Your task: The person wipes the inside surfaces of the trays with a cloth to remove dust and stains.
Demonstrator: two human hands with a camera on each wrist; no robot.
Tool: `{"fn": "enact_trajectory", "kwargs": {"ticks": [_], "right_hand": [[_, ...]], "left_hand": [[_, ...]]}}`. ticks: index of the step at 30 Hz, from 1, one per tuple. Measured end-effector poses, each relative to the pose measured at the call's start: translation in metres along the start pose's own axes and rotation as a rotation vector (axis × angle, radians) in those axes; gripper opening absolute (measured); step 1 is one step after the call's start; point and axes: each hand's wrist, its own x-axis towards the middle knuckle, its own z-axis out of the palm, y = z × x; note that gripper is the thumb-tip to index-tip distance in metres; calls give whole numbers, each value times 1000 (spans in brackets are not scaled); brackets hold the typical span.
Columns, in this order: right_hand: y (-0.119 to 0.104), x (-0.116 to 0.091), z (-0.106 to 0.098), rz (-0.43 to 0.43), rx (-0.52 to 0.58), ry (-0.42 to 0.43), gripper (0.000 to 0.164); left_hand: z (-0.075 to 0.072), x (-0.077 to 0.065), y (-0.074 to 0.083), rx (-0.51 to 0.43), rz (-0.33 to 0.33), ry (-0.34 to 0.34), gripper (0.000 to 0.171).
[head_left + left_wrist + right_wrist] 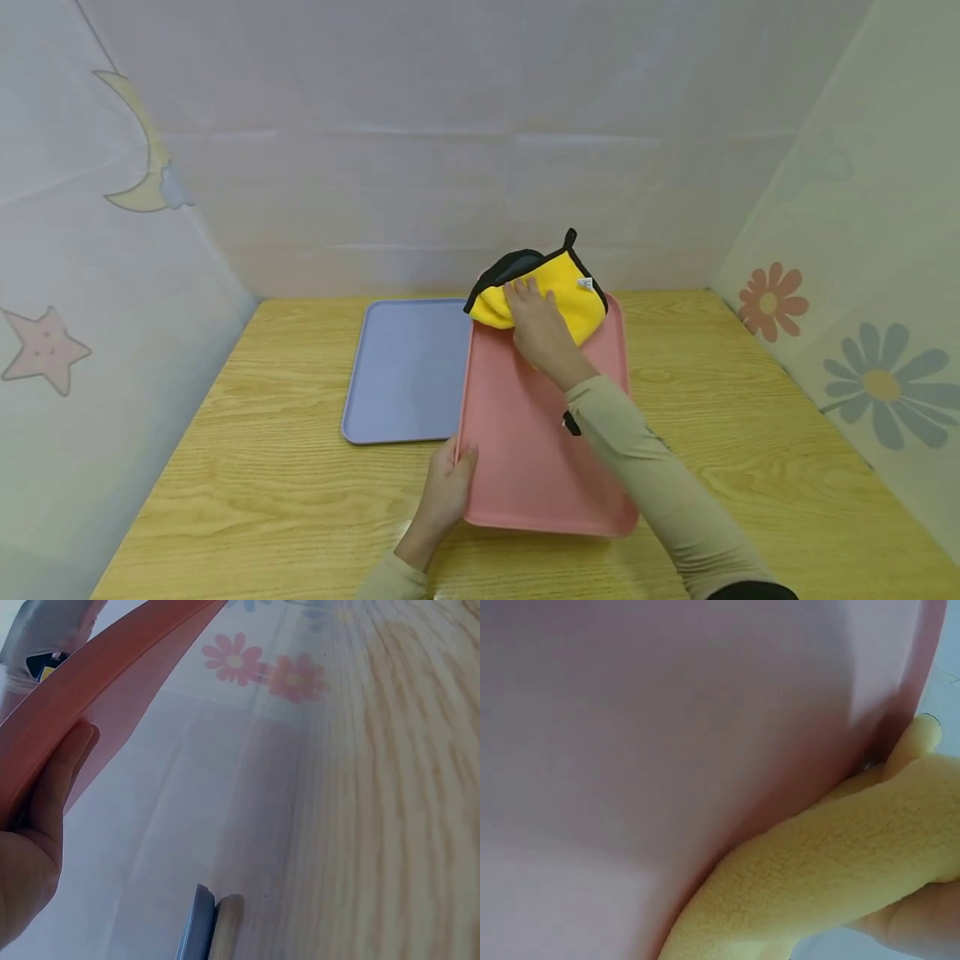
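Note:
A pink tray (525, 467) is raised and tilted over the table. My left hand (446, 487) grips its left rim, with the thumb on the inner face; the left wrist view shows that thumb (64, 769) against the tray's edge. At the tray's far end, my right hand (542, 329) holds a yellow cloth (573, 292) with black edging, a black hanging loop and a small white label. Its fingers lie over the cloth. In the right wrist view the plush cloth (810, 862) bunches against the pink tray and hides most of the fingers.
A blue tray (408, 371) lies on the wooden table (300, 492), left of the pink tray and partly behind it. A pale wall sheet (375, 167) stands along the table's far edge, with printed side sheets left and right. A small black piece (572, 423) shows beside the right sleeve.

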Motion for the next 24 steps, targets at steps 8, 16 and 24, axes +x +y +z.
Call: {"fn": "enact_trajectory", "kwargs": {"ticks": [8, 16, 24], "right_hand": [[19, -3, 1, 47, -27, 11, 51], [32, -6, 3, 57, -22, 25, 49], [44, -9, 1, 167, 5, -4, 51]], "left_hand": [[-4, -1, 3, -34, 28, 20, 28], [-5, -1, 4, -61, 31, 18, 28], [-6, -2, 7, -50, 33, 26, 28]]}}
